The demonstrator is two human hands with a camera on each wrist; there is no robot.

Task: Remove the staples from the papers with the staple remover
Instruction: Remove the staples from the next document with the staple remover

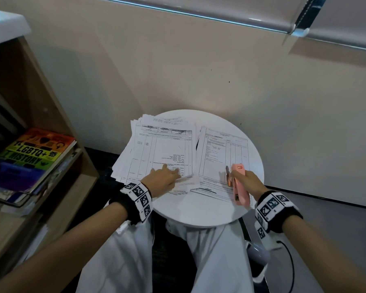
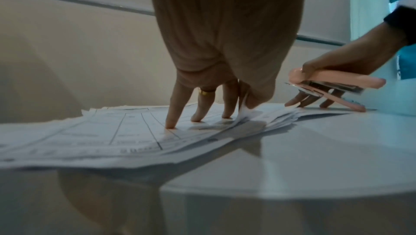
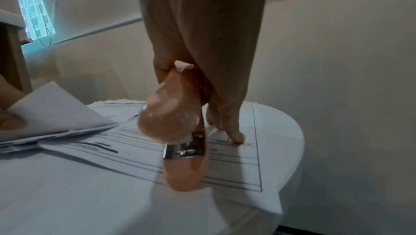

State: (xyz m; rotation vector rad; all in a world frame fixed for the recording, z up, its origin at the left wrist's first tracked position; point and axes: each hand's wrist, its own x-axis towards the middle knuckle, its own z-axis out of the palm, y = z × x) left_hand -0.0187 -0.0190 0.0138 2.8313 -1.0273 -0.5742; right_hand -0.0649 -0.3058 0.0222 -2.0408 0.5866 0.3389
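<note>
Two piles of printed papers lie on a small round white table (image 1: 199,212): a fanned left pile (image 1: 167,149) and a right pile (image 1: 220,149). My left hand (image 1: 173,177) presses its outer fingers (image 2: 171,123) on the left pile (image 2: 101,137), while its thumb and forefinger pinch a lifted, folded-over sheet corner (image 2: 242,107), also seen as the raised sheet corner (image 3: 56,110). My right hand (image 1: 245,178) grips a pink stapler-shaped staple remover (image 1: 240,182) over the right pile's near edge. Its metal end (image 3: 184,149) faces the camera, and the lower fingers (image 3: 235,134) touch the paper (image 3: 135,149).
A wooden bookshelf (image 1: 57,115) with stacked books (image 1: 34,157) stands close on the left. A beige wall runs right behind the table. My legs in white trousers (image 1: 125,261) are under the table's near edge. A white device with a black cable (image 1: 260,252) lies low on the right.
</note>
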